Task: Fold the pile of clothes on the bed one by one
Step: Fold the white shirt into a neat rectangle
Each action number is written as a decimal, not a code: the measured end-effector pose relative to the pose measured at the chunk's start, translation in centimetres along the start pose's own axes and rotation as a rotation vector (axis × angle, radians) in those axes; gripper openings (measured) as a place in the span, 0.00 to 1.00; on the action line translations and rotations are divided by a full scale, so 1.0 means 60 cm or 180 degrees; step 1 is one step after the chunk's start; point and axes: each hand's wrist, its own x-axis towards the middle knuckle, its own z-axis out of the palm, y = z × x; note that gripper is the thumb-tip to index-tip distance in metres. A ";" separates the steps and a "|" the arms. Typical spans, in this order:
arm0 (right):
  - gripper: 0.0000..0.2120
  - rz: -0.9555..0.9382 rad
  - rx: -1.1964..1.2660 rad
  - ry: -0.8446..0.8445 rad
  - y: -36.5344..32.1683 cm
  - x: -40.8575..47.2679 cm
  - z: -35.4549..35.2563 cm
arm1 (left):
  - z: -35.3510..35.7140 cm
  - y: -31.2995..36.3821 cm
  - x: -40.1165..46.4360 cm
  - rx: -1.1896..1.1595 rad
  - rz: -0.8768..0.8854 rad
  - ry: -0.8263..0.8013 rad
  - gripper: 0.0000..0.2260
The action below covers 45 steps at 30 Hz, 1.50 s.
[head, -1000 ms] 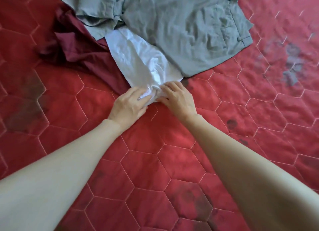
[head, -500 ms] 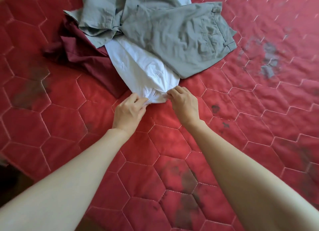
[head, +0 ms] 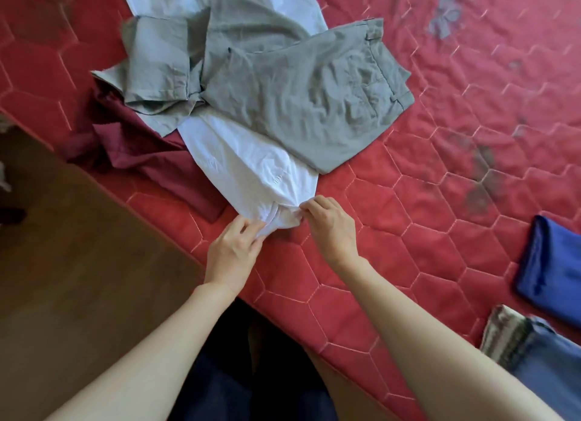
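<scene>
Covering most of the view: a bed (head: 393, 263) under a red quilt stitched in hexagons, with dark smudges toward the right side and its near edge running diagonally from upper left to lower centre. Beyond that edge, at left, brown wooden floor (head: 78, 279). Heaped on the bed's upper middle: the pile of clothes (head: 251, 90). On top of it, grey trousers (head: 298, 106), crumpled, waistband and belt loops turned to the right, one leg bunched and doubled over at left. Under the trousers, a white garment (head: 251, 169), showing both at the far top of the pile and as a tapering length drawn down toward the near edge of the bed. Beneath both, at left, a maroon garment (head: 141, 150), rumpled and reaching close to the bed's edge. Well apart from the pile, at the right border: a folded blue cloth (head: 550, 263), and nearer the lower corner a striped grey item (head: 506, 335) touching a lighter blue one (head: 550, 364). At the bottom centre, dark clothing on the person's legs. Pinching the gathered near end of the white garment: left hand (head: 232, 251), fingers closed on the fabric from the left, and right hand (head: 330, 225), fingertips nipping the same bunch from the right, each grip narrow and full of cloth, the two hands just beside each other.
</scene>
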 end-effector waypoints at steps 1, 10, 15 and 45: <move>0.04 0.0100 0.0026 -0.0104 0.004 -0.029 0.000 | 0.006 0.008 -0.024 0.0045 -0.0031 -0.0091 0.11; 0.19 0.1912 0.1320 -0.0356 -0.050 -0.165 0.035 | -0.021 0.033 0.040 0.0954 0.1837 -0.0413 0.14; 0.19 0.2620 0.1771 -0.0077 -0.110 -0.160 0.058 | 0.001 0.059 0.173 0.1546 0.3749 -0.1233 0.20; 0.12 0.3314 0.1572 0.1272 -0.226 0.161 -0.099 | -0.167 0.067 0.478 -0.0726 0.1938 -0.1753 0.07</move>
